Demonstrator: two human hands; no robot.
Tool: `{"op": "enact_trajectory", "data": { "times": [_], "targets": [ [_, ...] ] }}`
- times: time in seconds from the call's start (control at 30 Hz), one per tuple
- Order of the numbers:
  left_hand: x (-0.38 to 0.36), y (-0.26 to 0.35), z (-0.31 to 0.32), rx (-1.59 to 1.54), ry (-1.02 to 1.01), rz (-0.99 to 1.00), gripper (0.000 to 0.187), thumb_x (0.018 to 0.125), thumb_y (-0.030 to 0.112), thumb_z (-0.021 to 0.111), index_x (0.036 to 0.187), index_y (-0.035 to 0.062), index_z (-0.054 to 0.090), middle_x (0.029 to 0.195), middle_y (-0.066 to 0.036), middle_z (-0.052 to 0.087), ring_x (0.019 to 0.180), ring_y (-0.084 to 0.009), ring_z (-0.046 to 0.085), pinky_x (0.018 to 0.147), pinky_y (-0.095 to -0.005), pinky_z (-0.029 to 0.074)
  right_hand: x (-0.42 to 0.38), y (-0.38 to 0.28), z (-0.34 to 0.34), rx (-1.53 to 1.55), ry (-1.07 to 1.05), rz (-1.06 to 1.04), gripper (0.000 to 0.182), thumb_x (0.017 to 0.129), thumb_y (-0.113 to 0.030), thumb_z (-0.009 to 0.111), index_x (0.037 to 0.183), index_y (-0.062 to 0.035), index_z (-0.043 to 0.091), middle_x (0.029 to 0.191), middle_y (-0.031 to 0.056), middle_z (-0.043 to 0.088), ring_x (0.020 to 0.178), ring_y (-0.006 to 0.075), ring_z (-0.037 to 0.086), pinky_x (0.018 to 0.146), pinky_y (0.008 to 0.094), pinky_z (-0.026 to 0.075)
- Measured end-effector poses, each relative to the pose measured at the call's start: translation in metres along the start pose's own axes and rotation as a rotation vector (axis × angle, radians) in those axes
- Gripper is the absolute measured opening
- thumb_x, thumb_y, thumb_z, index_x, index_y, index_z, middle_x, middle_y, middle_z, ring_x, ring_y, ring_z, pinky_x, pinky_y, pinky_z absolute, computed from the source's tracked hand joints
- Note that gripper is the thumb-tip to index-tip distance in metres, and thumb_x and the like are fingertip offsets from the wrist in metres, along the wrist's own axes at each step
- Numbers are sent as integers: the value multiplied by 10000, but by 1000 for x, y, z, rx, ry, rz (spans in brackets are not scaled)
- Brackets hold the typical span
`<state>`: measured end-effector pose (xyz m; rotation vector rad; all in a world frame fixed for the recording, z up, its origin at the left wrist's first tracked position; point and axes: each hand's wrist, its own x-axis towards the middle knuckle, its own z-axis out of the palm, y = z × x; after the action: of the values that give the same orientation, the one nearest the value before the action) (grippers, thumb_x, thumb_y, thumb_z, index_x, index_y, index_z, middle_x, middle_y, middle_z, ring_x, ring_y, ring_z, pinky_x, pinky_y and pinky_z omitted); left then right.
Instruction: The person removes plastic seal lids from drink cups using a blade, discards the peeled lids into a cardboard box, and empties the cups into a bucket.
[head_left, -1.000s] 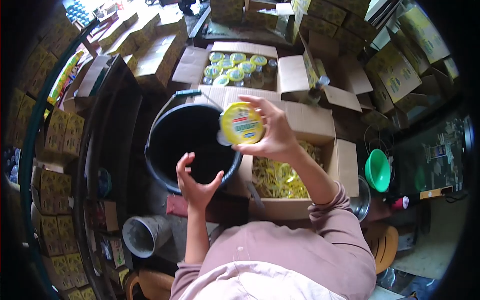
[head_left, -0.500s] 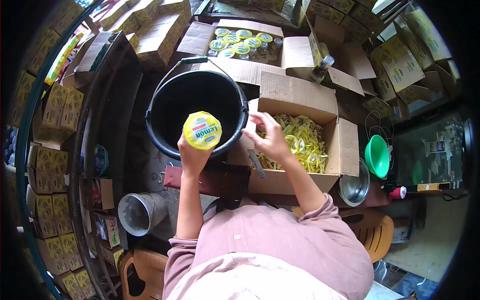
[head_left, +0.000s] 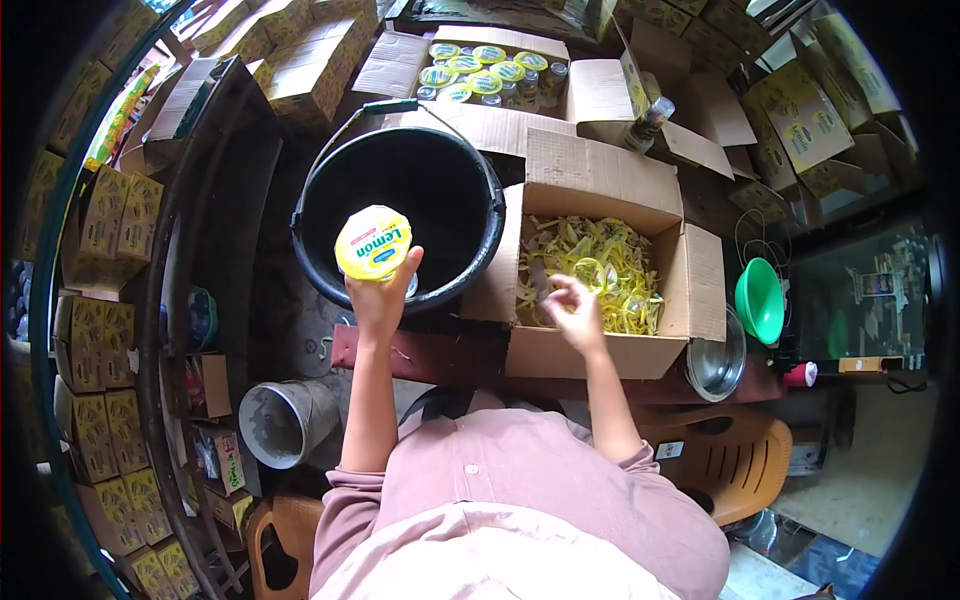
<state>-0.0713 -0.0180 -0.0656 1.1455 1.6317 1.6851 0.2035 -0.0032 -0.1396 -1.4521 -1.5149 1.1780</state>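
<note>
My left hand [head_left: 377, 310] is wrapped round a jar with a round yellow "Lemon" label [head_left: 374, 242] on top, held over the near side of a black bucket [head_left: 480, 265]. Its body is mostly hidden by the label and my fingers. My right hand [head_left: 577, 318] is closed, thumb and fingers together, over the near left part of an open cardboard box [head_left: 605, 355]. A dull, narrow blade, apparently a knife [head_left: 540, 280], shows at its fingertips. Yellow strips and scraps [head_left: 630, 270] fill the bottom of that box.
Behind the bucket, a carton [head_left: 480, 130] holds several yellow-topped jars [head_left: 487, 80]. A dark jar [head_left: 650, 122] leans by another open carton. At right are a green bowl [head_left: 760, 305] and a metal bowl [head_left: 715, 360]. A grey bucket [head_left: 288, 425] stands lower left.
My left hand has moved slightly left with the jar, its label turning. My right hand has gone from the bucket's rim, rightward and down, over the box of yellow scraps.
</note>
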Motion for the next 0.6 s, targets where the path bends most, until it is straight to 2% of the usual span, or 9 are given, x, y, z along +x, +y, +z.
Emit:
{"op": "enact_trajectory", "data": {
  "times": [0.07, 0.1, 0.13, 0.2, 0.23, 0.27, 0.33, 0.43, 0.6],
  "targets": [
    [2, -1, 1, -37, 18, 9, 275, 715, 153, 745, 913, 8, 620, 837, -45, 650, 750, -110, 611, 681, -238, 472, 5, -30, -18, -185, 345, -214, 343, 732, -7, 629, 1067, -37, 561, 759, 74, 639, 704, 147, 610, 693, 283, 486],
    [3, -2, 1, -74, 27, 1, 268, 717, 153, 742, 910, 9, 623, 835, -46, 650, 749, -110, 610, 681, -238, 471, 6, -46, -26, -118, 466, -233, 356, 732, 10, 633, 1076, -34, 552, 751, 73, 638, 686, 153, 610, 691, 288, 487],
    [2, -3, 0, -111, 34, -10, 261, 720, 152, 739, 907, 11, 625, 833, -46, 649, 749, -111, 610, 682, -237, 470, 8, -58, -34, -209, 612, -409, 353, 742, 22, 629, 1081, -27, 544, 747, 71, 636, 661, 147, 598, 679, 291, 485],
    [2, -1, -1, -90, 28, -56, 272, 728, 137, 726, 945, 16, 616, 861, -50, 643, 781, -116, 606, 714, -243, 472, 11, -58, -40, -313, 906, -552, 339, 751, 29, 617, 1079, -24, 547, 740, 76, 633, 623, 152, 580, 667, 298, 483],
    [3, -1, -3, -94, 12, -85, 297, 731, 121, 720, 984, 19, 602, 893, -53, 637, 814, -120, 604, 740, -249, 476, 18, -48, -44, -421, 766, -675, 316, 758, 45, 599, 1066, -8, 555, 737, 97, 635, 590, 163, 564, 660, 312, 490],
    [5, -1, -3, -100, -4, -112, 325, 734, 105, 714, 1023, 23, 588, 926, -56, 631, 846, -124, 602, 766, -255, 480, 17, -44, -47, -799, 359, -41, 352, 746, 46, 603, 1093, 11, 555, 738, 127, 637, 584, 177, 573, 639, 319, 501],
    [6, 1, -8, -100, -54, -85, 277, 729, 124, 723, 958, 12, 615, 879, -49, 645, 789, -107, 602, 716, -238, 467, 14, -17, -55, -1014, 230, -169, 424, 731, 44, 605, 1149, 17, 534, 733, 142, 638, 587, 174, 589, 610, 310, 510],
    [17, 6, -4, -141, -95, -52, 264, 724, 119, 727, 939, 4, 624, 865, -45, 652, 769, -95, 601, 691, -224, 459, 14, -34, -60, -442, 279, 3, 450, 709, 15, 634, 1149, 12, 537, 724, 128, 637, 623, 153, 607, 608, 279, 505],
    [34, -7, 5, -246, -223, -3, 277, 729, 66, 707, 975, -6, 605, 903, -48, 648, 784, -101, 609, 704, -229, 470, 29, -33, -46, -17, 244, -36, 374, 737, 12, 618, 1106, -22, 565, 723, 38, 574, 624, 89, 540, 593, 233, 464]
  ]
}}
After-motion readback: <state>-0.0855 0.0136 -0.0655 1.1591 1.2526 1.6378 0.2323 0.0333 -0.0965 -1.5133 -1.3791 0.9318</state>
